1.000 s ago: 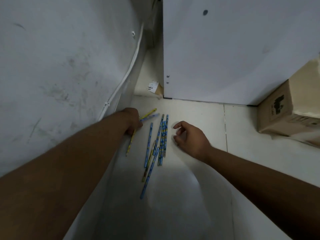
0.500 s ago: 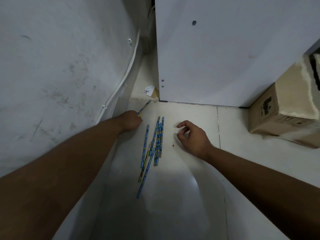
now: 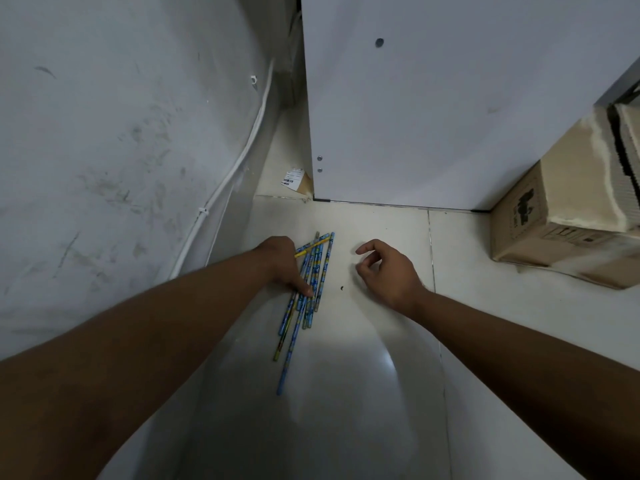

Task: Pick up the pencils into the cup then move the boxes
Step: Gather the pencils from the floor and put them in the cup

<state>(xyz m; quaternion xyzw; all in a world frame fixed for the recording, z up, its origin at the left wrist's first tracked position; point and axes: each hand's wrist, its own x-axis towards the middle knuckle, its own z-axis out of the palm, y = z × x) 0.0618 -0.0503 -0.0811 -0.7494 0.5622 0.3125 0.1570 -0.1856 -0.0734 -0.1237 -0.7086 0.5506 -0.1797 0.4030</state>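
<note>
Several blue patterned pencils [image 3: 321, 271] lie in a loose bundle on the pale floor tiles, one of them [image 3: 286, 365] reaching nearer to me. My left hand [image 3: 278, 261] lies over the bundle's left side. It holds a yellow pencil [image 3: 313, 244] and a blue one, which stick out to the right, and one finger touches the bundle. My right hand [image 3: 386, 271] sits to the right of the pencils with loosely curled fingers and holds nothing. A cardboard box [image 3: 554, 230] stands at the right. No cup is in view.
A scuffed wall [image 3: 121, 150] with a white cable [image 3: 239, 161] runs close on the left. A white cabinet panel [image 3: 450, 116] stands ahead. A small labelled scrap [image 3: 294, 178] lies in the gap between them. A dark speck [image 3: 341, 288] is on the floor.
My left hand picked up the yellow and blue pencils near the wall and moved right over the bundle. My right hand stayed in place.
</note>
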